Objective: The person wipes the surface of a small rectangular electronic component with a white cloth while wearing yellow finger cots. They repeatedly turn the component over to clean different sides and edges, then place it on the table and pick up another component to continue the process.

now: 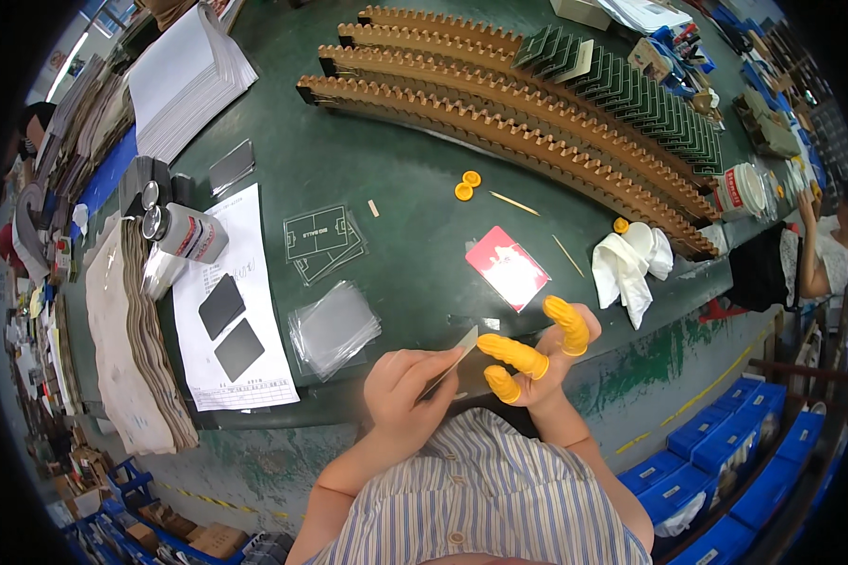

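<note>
Near the front edge of the green table, my left hand [407, 394] pinches a thin flat card [454, 362], tilted and seen nearly edge-on. My right hand [541, 365] is just right of it, with yellow rubber finger cots on several spread fingers. One covered fingertip is close to the card's edge; whether it touches I cannot tell. Beyond my hands lies a red and white card [523, 274]. Left of it are a pile of clear thin sheets [335, 325] and several transparent cards with white line drawings [317, 235].
Two wooden sticks [515, 203] and rolled yellow finger cots [464, 191] lie mid-table. Long slotted wooden racks [462, 108], partly filled with green cards [631, 94], span the back. A white cloth [622, 273] is at right. Metal-capped bottles [193, 232] and paper [254, 325] are at left.
</note>
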`<state>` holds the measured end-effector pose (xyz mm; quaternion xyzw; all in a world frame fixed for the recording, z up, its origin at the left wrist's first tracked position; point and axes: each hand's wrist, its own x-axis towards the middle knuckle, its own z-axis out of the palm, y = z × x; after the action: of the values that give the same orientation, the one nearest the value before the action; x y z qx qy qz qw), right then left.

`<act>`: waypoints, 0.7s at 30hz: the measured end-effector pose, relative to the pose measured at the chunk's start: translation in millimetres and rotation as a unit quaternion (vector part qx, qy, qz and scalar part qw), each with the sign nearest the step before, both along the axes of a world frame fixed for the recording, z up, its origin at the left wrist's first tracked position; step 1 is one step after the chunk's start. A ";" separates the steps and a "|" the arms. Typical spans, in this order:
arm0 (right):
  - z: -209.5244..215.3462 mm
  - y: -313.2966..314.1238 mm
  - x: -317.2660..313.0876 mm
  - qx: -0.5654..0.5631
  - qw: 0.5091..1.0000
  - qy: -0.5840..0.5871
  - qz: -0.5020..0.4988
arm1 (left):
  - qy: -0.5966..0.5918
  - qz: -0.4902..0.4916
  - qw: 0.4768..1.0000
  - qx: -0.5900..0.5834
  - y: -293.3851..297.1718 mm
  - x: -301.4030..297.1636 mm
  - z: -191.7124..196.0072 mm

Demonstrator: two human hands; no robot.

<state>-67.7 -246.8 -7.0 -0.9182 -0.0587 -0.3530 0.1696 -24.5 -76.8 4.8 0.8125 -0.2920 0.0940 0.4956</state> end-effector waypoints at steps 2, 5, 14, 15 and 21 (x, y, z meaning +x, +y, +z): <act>-3.1 3.7 1.8 0.064 0.997 -0.029 0.026 | -0.003 0.001 1.000 -0.002 -0.1 0.0 -0.2; -4.6 9.3 3.4 0.090 0.995 -0.041 0.031 | -0.003 0.003 1.000 -0.003 0.5 -0.1 0.1; -2.7 9.6 3.4 0.123 0.992 -0.021 -0.027 | 0.005 0.004 1.000 -0.008 1.1 -0.4 -1.4; -3.2 9.7 3.1 0.137 0.990 -0.021 -0.023 | 0.007 0.004 1.000 -0.010 1.1 -0.5 -1.7; -4.3 5.8 3.7 0.128 0.991 -0.018 0.035 | 0.031 0.003 0.999 -0.027 1.2 -1.2 -1.9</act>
<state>-64.0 -241.0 -11.4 -0.8798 -0.0477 -0.3679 0.2971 -25.6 -75.6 2.9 0.8021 -0.2718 0.0781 0.5260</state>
